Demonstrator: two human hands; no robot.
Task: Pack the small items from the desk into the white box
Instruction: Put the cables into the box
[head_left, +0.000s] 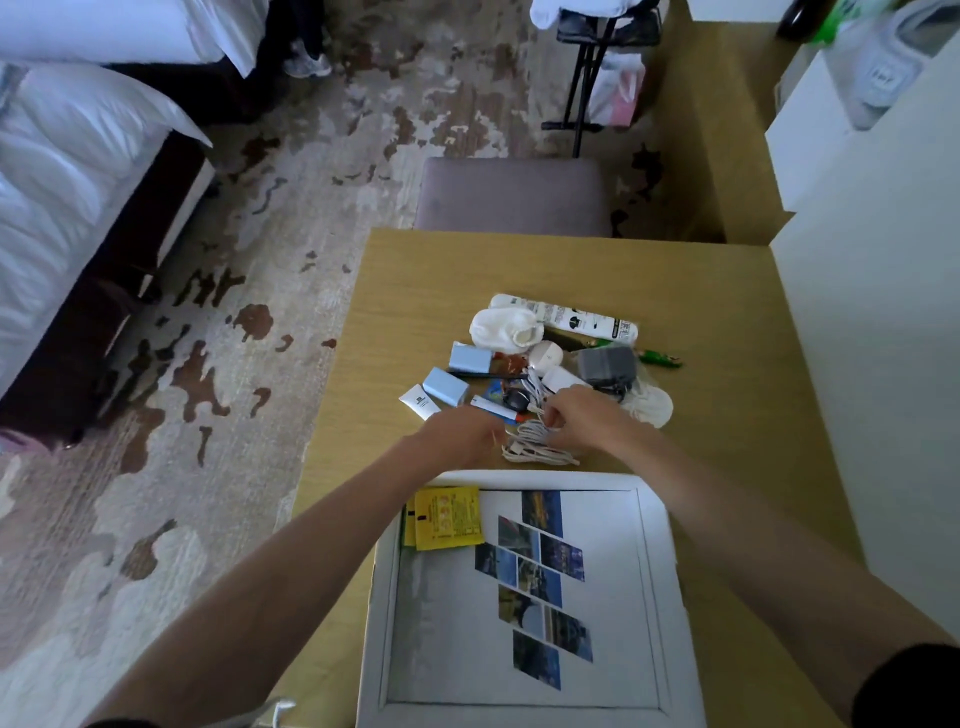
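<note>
Packing underway: white box (655, 571) sits open at near edge of worktop (415, 291), yellow packets (451, 517) already in its far-left corner, rest of floor bare apart from a printed photo sheet.

Pile of small items (561, 358) lies just beyond box, mid-worktop. Biggest: white spray bottle (571, 314), on its side, rigid, prob. light-to-medium, may roll; take round the body. Grey pouch (607, 362) – soft, pinch anywhere. White socks (506, 325) – limp, scoop whole. Two pale blue boxes (445, 387) – stiff, light, grip by the sides. White tube (420, 402) – squashy, take by the middle. Green pen-like thing at far right, too small to tell.

Item in hand: white cable (537, 447), loose coil on worktop btwn pile and box's far rim. Light, floppy, will uncoil and snag neighbours if lifted by one strand; best gathered as a bundle w/ several loops together.

Hands: both arms reach fwd over the box, forearms low. Left hand (465, 434) knuckles up at coil's left end, fingers curled under – whether they grip the cable, cannot tell. Right hand (574, 418) fingers (548, 415) bent down, pinching at upper loops of coil; contact looks likely, grip not confirmed.
</note>
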